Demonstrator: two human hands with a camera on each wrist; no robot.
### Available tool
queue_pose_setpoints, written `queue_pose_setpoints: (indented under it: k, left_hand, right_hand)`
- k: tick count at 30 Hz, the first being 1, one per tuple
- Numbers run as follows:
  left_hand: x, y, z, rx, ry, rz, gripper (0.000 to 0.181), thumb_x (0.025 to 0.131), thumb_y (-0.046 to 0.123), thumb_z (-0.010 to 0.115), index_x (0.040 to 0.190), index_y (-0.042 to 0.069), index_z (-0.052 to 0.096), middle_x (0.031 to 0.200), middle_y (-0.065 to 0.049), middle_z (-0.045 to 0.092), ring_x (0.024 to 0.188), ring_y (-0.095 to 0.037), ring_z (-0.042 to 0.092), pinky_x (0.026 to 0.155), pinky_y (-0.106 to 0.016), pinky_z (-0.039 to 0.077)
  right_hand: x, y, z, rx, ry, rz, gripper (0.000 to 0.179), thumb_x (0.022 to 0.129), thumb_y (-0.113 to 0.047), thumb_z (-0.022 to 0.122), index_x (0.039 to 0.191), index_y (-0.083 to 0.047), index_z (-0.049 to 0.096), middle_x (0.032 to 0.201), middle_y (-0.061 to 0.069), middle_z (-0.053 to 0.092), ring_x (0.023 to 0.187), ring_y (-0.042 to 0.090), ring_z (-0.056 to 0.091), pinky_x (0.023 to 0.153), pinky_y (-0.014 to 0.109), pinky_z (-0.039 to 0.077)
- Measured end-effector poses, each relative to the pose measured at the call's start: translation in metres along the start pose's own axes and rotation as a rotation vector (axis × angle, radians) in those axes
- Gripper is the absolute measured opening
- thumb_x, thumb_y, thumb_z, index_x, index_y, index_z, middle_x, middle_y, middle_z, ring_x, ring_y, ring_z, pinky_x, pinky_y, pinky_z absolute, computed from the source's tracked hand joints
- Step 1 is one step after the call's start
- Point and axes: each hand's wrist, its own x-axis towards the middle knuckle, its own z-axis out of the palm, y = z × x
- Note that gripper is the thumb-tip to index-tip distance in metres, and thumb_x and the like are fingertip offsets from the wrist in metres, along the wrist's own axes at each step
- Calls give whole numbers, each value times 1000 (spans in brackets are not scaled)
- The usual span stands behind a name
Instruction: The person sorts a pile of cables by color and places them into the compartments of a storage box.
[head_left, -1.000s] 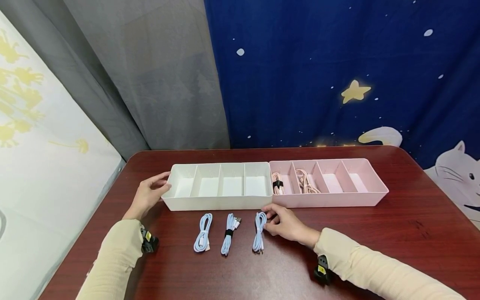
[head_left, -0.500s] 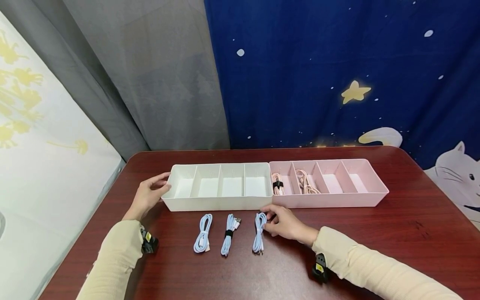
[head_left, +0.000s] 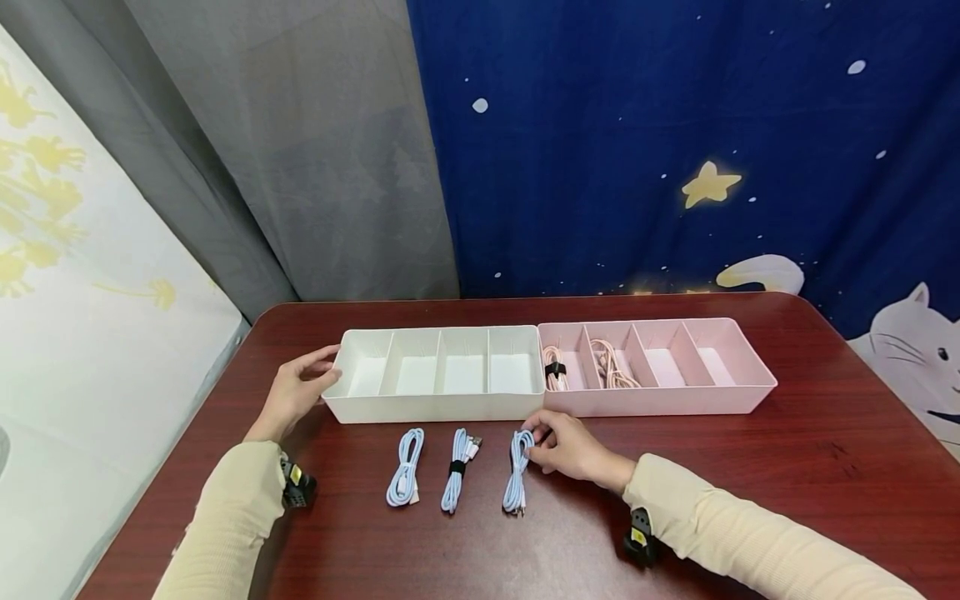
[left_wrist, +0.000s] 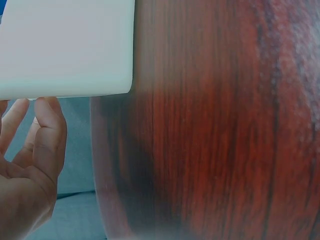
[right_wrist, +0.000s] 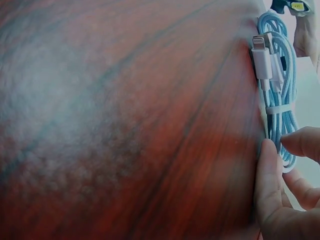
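Note:
My right hand (head_left: 572, 447) pinches the upper looped end of a light blue charging cable (head_left: 516, 485) on the table. In the right wrist view, thumb and fingers are at the loop of this coiled cable (right_wrist: 289, 82), which has a white tie and a white connector. My left hand (head_left: 292, 396) touches the left end of the white divided box (head_left: 438, 408), fingertips against its wall, as the left wrist view also shows. Two more coiled blue cables lie in front of the box: one on the left (head_left: 406, 468), and one with a black strap (head_left: 455, 485).
A pink divided box (head_left: 652, 403) abuts the white box on the right. Its two left compartments hold pink cables, one with a black strap (head_left: 556, 367), the other loosely coiled (head_left: 611, 364). Curtains hang behind the dark red wooden table (head_left: 840, 467).
The blue cable at my right hand has shifted slightly toward the front of the table, its lower end a little to the left. My left hand and both boxes stay put.

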Motion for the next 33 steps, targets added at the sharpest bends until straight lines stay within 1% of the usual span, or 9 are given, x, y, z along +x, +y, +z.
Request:
queue_pose_setpoints:
  k: [10, 17, 20, 27, 33]
  left_hand:
    - [1, 0, 0, -2, 6, 1, 47, 88, 26, 56, 131, 13, 45, 113, -17, 50, 88, -18, 50, 65, -32, 49]
    - [1, -1, 0, -5, 5, 2, 47, 88, 26, 56, 131, 13, 45, 113, -17, 50, 86, -15, 51, 65, -33, 49]
    - [1, -1, 0, -2, 5, 2, 47, 88, 27, 55, 131, 14, 45, 113, -17, 50, 86, -14, 51, 65, -31, 49]
    - [0, -1, 0, 7, -1, 0, 47, 88, 27, 54, 132, 14, 44, 114, -17, 49, 90, -20, 50, 65, -30, 49]
    - [0, -1, 0, 7, -2, -3, 47, 88, 27, 54, 132, 14, 43, 114, -17, 49, 91, -21, 49, 65, -30, 49]
  right_hand:
    - [0, -1, -1, 7, -6, 14, 15, 76, 4, 61, 91, 5, 55, 77, 8, 50, 58, 13, 53, 48, 26, 50]
    - [0, -2, -2, 11, -2, 15, 13, 77, 4, 60, 89, 4, 55, 76, 7, 51, 58, 14, 54, 48, 26, 49]
    - [0, -2, -2, 12, 2, 24, 12, 77, 4, 59, 88, 4, 55, 76, 7, 51, 58, 15, 53, 48, 26, 50]
    - [0, 0, -1, 38, 0, 29, 8, 78, 5, 58, 85, 5, 55, 76, 7, 51, 60, 16, 53, 49, 27, 50]
    - [-1, 0, -2, 31, 2, 15, 5, 79, 4, 58, 83, 5, 55, 75, 7, 51, 58, 14, 52, 48, 27, 50]
